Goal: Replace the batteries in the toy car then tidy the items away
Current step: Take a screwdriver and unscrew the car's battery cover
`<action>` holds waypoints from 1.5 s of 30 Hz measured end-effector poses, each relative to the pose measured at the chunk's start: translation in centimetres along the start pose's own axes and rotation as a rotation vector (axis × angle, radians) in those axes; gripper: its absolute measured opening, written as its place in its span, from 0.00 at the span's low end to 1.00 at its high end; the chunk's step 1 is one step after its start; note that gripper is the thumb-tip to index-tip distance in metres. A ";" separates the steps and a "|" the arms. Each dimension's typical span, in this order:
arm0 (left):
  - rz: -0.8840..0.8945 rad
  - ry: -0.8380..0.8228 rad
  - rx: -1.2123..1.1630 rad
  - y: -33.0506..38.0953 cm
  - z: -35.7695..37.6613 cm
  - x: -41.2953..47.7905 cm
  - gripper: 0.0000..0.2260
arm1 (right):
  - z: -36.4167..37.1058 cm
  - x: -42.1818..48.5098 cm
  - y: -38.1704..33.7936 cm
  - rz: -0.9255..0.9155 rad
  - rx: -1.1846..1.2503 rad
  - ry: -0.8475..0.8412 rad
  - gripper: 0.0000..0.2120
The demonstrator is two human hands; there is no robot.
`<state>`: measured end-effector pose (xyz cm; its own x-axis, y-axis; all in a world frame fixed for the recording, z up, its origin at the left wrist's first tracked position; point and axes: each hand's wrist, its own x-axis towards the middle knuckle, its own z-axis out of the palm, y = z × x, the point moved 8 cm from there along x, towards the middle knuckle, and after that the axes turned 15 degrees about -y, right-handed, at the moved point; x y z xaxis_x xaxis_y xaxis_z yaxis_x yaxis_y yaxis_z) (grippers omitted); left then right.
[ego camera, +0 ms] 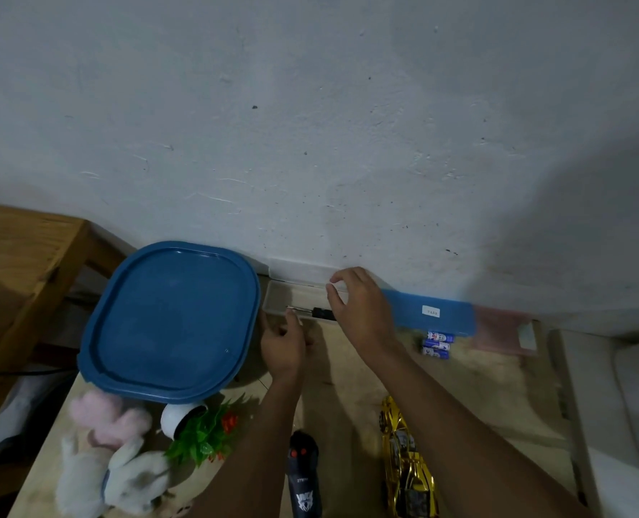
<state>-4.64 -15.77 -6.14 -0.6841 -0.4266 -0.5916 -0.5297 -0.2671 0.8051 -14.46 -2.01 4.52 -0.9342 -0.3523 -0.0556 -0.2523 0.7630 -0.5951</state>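
Clear plastic box (277, 299) holding a black-handled screwdriver (319, 313); right hand (362, 312) is pinching its raised lid (299, 271) between fingers; left hand (282, 345) is curling at the rim, grip unclear, best bracing it; gold toy car (403, 457) is lying on the surface (347, 375).

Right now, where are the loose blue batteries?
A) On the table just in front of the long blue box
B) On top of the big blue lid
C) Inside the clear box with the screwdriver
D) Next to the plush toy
A: the blue batteries lie side by side on the table, just in front of the long blue box by the wall.
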 end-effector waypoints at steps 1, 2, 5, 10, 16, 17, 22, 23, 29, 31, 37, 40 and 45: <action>0.017 0.004 -0.001 0.1 -0.1 -0.2 0.24 | 0.2 -0.3 0.1 0.008 -0.038 -0.005 0.06; 0.021 0.004 -0.003 0.2 -0.1 -0.3 0.23 | 0.6 -0.4 0.4 0.021 -0.074 -0.031 0.06; 0.020 0.015 0.017 0.1 -0.2 -0.2 0.24 | 2.7 -0.2 1.3 0.083 -0.143 -0.252 0.09; -0.025 0.010 -0.001 -0.8 -0.4 0.3 0.18 | 4.2 1.0 2.6 0.237 -0.167 -0.527 0.12; -0.030 -0.020 -0.010 -0.3 -0.1 -0.1 0.03 | 5.4 2.5 1.9 0.164 -0.287 -0.727 0.12; -0.021 -0.020 0.000 -0.2 -0.1 -0.1 0.04 | 5.5 2.4 1.8 0.143 -0.314 -0.745 0.12; -0.007 -0.031 0.031 0.4 -0.1 -0.4 0.05 | 4.7 2.1 1.0 0.032 -0.391 -0.698 0.12; -0.007 -0.031 0.035 0.3 -0.1 -0.5 0.04 | 4.4 2.0 0.9 0.020 -0.371 -0.679 0.11; -0.052 -0.023 0.023 0.0 -0.3 -0.4 0.10 | 3.6 1.1 1.9 0.027 -0.178 -0.662 0.14; -0.050 -0.023 0.031 0.2 -0.3 -0.6 0.21 | 3.2 0.8 2.3 0.057 -0.107 -0.680 0.20; -0.073 -0.032 0.006 -0.2 -0.3 -0.1 0.27 | -0.4 -1.5 3.5 0.152 0.184 -0.469 0.21; -0.100 -0.055 0.048 0.1 -0.3 -0.4 0.26 | -1.7 -4.6 4.2 0.231 0.348 -0.403 0.12; -0.149 -0.089 -0.051 0.5 0.1 -1.8 0.23 | -2.2 -11.4 7.6 0.370 0.681 -0.291 0.06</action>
<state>-3.73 -15.00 -4.62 -0.6431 -0.3011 -0.7041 -0.6038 -0.3661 0.7081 -6.30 8.94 2.39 -0.8004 -0.3405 -0.4934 0.3545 0.3949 -0.8476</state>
